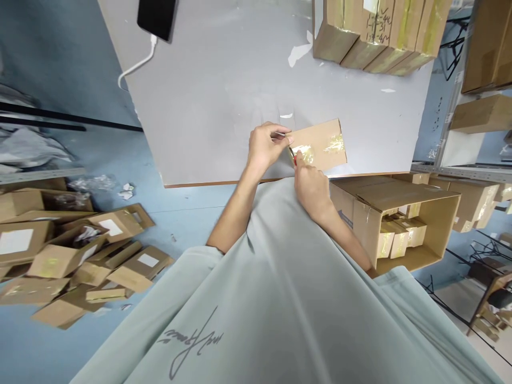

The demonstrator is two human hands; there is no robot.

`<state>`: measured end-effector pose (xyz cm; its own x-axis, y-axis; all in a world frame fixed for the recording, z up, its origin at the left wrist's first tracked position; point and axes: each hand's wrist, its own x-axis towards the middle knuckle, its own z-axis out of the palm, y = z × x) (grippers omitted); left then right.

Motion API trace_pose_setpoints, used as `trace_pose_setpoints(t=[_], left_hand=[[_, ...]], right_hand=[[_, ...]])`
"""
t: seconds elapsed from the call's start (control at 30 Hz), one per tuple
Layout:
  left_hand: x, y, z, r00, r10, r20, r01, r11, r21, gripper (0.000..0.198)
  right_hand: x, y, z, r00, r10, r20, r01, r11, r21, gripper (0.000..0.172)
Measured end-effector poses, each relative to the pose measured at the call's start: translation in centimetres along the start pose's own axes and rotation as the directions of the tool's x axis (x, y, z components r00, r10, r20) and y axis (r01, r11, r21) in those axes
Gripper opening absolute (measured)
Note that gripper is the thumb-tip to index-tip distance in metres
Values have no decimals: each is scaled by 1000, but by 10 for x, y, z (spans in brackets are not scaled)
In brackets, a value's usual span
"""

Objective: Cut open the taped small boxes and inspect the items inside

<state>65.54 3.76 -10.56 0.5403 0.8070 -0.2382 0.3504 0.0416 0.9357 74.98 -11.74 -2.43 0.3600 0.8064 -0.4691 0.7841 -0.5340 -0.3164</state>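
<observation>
A small brown cardboard box (pixel 322 143), sealed with shiny yellowish tape, lies on the grey table (pixel 216 96) near its front edge. My left hand (pixel 264 148) is closed, its fingers pinching the box's left end. My right hand (pixel 311 186) is closed on a small red-handled cutter (pixel 294 158), whose tip rests at the taped seam on the box's near left corner. The blade itself is too small to make out. Both forearms reach up from my pale green shirt.
A black phone (pixel 157 18) with a white cable (pixel 138 64) lies at the table's far left. Large taped cartons (pixel 376 37) stand at the far right. An open carton (pixel 400 218) of small boxes sits right of me; a heap of opened small boxes (pixel 80 256) lies left on the blue floor.
</observation>
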Motion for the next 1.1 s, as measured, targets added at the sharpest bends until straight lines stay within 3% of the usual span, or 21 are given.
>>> trace_pose_setpoints(t=[0.4, 0.57, 0.8, 0.93, 1.1], left_hand=[[-7, -8, 8, 998, -16, -60, 17, 1000, 11, 23], [-6, -10, 8, 998, -3, -66, 6, 999, 43, 23], [-7, -5, 9, 997, -33, -67, 36, 998, 45, 21], [-10, 0, 11, 992, -39, -117, 48, 996, 79, 19], [-9, -4, 12, 992, -38, -117, 48, 995, 86, 20]], right_hand=[[0, 6, 13, 994, -63, -90, 74, 989, 126, 58], [-10, -4, -7, 997, 55, 58, -55, 998, -3, 51], [-17, -29, -45, 972, 144, 185, -111, 977, -181, 47], [-18, -46, -60, 958, 161, 239, -77, 942, -327, 46], [-23, -52, -66, 950, 161, 267, -52, 927, -372, 50]])
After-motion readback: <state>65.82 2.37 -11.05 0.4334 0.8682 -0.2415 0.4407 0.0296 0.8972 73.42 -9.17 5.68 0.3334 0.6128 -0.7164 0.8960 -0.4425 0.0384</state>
